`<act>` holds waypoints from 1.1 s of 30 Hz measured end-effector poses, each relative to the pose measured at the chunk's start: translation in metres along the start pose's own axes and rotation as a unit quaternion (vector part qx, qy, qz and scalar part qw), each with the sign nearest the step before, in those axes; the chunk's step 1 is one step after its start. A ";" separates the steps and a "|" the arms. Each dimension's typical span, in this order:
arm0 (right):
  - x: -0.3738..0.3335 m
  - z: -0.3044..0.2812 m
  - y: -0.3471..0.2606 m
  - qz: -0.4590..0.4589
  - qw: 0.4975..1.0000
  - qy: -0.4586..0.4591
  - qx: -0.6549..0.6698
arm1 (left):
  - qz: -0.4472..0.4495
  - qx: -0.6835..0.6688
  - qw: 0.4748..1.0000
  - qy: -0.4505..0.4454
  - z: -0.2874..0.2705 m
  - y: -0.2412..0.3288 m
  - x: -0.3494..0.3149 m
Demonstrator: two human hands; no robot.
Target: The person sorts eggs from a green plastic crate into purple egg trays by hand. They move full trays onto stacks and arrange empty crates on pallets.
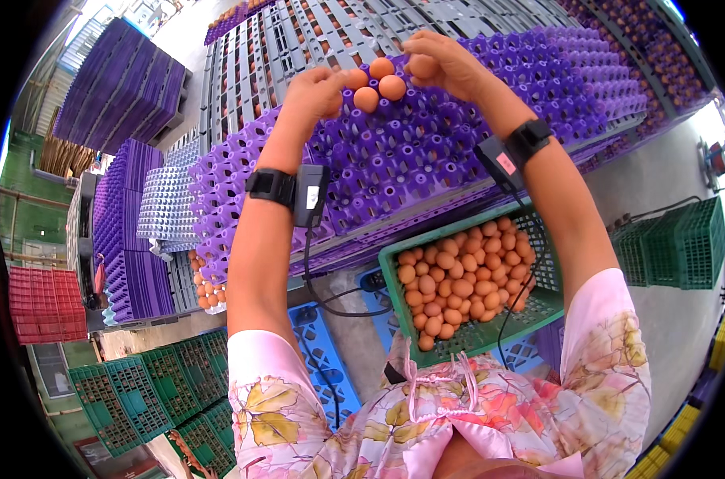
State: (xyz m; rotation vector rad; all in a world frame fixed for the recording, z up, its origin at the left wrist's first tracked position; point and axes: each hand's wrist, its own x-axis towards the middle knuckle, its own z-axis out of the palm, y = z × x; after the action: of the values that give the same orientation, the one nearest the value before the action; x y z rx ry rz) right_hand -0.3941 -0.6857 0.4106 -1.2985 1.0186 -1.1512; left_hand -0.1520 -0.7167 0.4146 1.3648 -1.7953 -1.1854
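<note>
My arms reach forward over a purple egg tray. My left hand has its fingers closed at a brown egg at the tray's far edge. Beside that egg, several others sit in the tray's cups, among them a nearer egg. To the right, my right hand is closed round another brown egg, held just above the tray. The nearer cups of this tray hold no eggs. A green plastic crate close to my body contains a heap of loose brown eggs.
Grey pallets with eggs showing through their slots lie beyond the tray. Stacked purple trays stand at the left. Green crates are at the lower left, and another green crate stands at the right. Cables hang from both wrists.
</note>
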 end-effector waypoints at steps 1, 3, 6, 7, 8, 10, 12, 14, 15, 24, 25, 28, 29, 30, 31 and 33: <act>0.007 0.003 0.000 0.023 0.992 -0.024 -0.122 | -0.015 0.115 0.993 -0.013 -0.005 -0.003 0.004; 0.011 0.011 -0.012 0.054 0.936 -0.070 -0.340 | 0.075 0.307 0.948 -0.036 0.016 0.007 0.006; 0.035 0.024 0.028 -0.136 0.804 -0.027 -0.578 | 0.125 0.458 0.880 0.031 0.040 0.000 0.019; 0.037 0.023 0.023 -0.117 0.793 -0.063 -0.595 | 0.114 0.485 0.865 0.059 0.042 -0.003 0.022; 0.039 0.017 0.016 -0.095 0.780 -0.097 -0.611 | 0.118 0.479 0.869 0.042 0.041 -0.002 0.023; 0.036 0.010 0.014 -0.102 0.764 -0.141 -0.621 | 0.126 0.467 0.875 0.008 0.034 0.000 0.025; 0.028 0.000 0.014 -0.161 0.758 -0.159 -0.611 | 0.102 0.352 0.930 -0.001 0.025 0.003 0.021; 0.020 -0.002 0.018 -0.178 0.747 -0.137 -0.626 | -0.002 0.175 0.985 -0.012 0.012 0.015 0.013; 0.017 0.000 0.020 -0.185 0.751 -0.124 -0.622 | 0.017 0.126 0.992 0.021 0.005 0.008 0.019; 0.049 -0.020 0.032 -0.121 0.924 0.013 -0.362 | 0.023 0.284 0.958 -0.005 0.007 -0.002 0.057; 0.059 -0.026 0.039 -0.167 0.883 -0.001 -0.438 | 0.008 0.311 0.950 -0.027 0.014 0.003 0.058; 0.072 -0.009 0.044 -0.209 0.770 0.004 -0.603 | 0.086 0.449 0.889 0.011 0.026 -0.001 0.059; 0.078 -0.003 0.045 -0.191 0.729 0.016 -0.657 | 0.097 0.467 0.878 0.040 0.032 -0.004 0.063; 0.084 0.003 0.049 -0.169 0.689 0.028 -0.705 | 0.110 0.486 0.865 0.065 0.040 -0.006 0.067; 0.086 0.003 0.050 -0.158 0.696 0.030 -0.699 | 0.124 0.511 0.846 0.088 0.045 -0.012 0.074; 0.069 0.006 0.030 -0.196 0.780 0.033 -0.594 | 0.111 0.536 0.834 0.073 0.025 -0.034 0.084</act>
State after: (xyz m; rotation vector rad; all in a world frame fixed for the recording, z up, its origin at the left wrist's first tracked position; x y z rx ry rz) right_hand -0.3747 -0.7546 0.3853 -2.5730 1.6841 -0.7797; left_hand -0.1843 -0.7913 0.3682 1.6325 -2.5181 0.1815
